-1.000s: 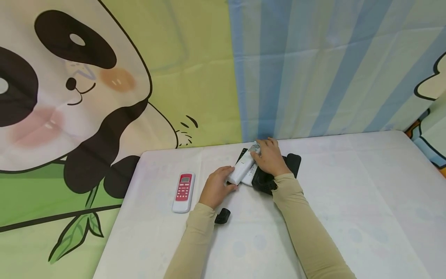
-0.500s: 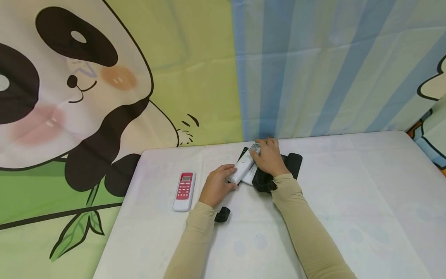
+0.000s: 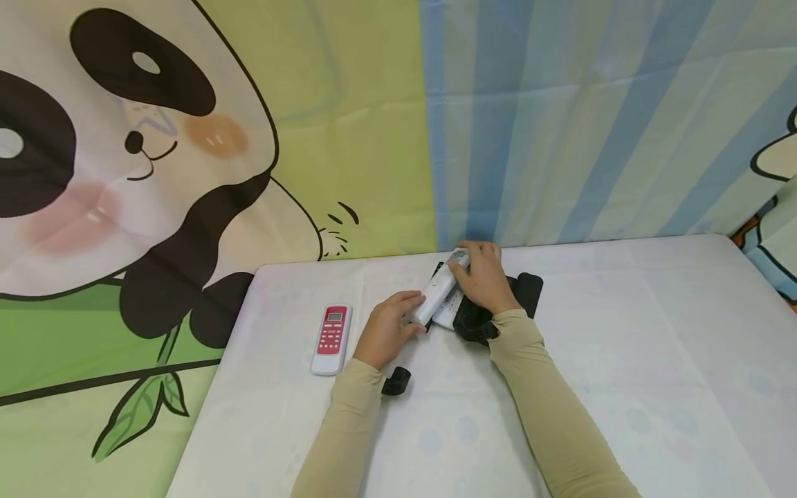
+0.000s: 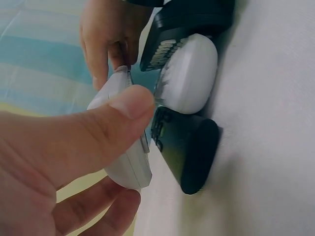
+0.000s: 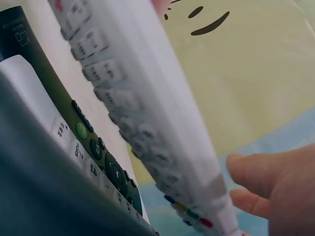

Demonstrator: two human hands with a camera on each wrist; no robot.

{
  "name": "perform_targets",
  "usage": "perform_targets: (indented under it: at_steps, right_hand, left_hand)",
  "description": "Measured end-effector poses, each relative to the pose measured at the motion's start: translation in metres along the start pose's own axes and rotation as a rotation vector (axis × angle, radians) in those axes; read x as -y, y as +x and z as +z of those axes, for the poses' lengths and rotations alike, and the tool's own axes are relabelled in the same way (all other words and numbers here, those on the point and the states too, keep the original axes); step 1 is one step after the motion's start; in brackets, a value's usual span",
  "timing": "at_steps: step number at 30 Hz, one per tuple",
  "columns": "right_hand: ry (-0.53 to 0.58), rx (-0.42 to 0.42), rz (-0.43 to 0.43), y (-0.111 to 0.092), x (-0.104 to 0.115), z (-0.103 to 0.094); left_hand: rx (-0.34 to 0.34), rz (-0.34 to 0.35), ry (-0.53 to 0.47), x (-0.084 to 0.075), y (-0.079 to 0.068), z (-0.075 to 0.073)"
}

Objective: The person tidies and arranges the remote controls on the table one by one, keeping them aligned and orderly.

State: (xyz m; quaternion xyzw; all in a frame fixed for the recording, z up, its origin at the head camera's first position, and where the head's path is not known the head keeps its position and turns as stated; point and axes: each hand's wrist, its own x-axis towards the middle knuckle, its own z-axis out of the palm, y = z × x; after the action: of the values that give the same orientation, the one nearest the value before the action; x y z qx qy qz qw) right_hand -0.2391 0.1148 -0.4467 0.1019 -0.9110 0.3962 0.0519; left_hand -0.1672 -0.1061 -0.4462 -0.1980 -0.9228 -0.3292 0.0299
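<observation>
Both hands hold a white remote control (image 3: 438, 294) slantwise between them. My left hand (image 3: 387, 330) pinches its near end, thumb on one side and fingers on the other in the left wrist view. My right hand (image 3: 486, 277) grips the far end. Rows of buttons show on the held remote (image 5: 162, 108) in the right wrist view, with its face turned toward the others. Close beside and below lie another white remote (image 4: 194, 73), a dark remote (image 4: 192, 152) and a black remote (image 4: 197, 22) with pale buttons, side by side on the table.
A white remote with a red front (image 3: 332, 339) lies apart on the left of the white-covered table (image 3: 623, 346). A printed curtain (image 3: 560, 138) with a panda stands right behind the back edge. A black wrist device (image 3: 396, 381) sits at my left wrist.
The held remote has tipped further onto its side and risen slightly. Both hands keep their grip. The head view has shifted a little; the other remotes stay put.
</observation>
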Motion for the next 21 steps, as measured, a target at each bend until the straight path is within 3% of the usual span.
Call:
perform_targets:
  at_steps: [13,21]
  right_hand:
    - [0.180,-0.055,-0.042,-0.001,0.003,-0.004]
    - [0.296,-0.094,-0.025,-0.004,0.009,-0.006]
  left_hand:
    - [-0.019,0.046,-0.032,-0.012,-0.006,-0.011]
    - [-0.016,0.091,-0.048,-0.010,-0.007,-0.014]
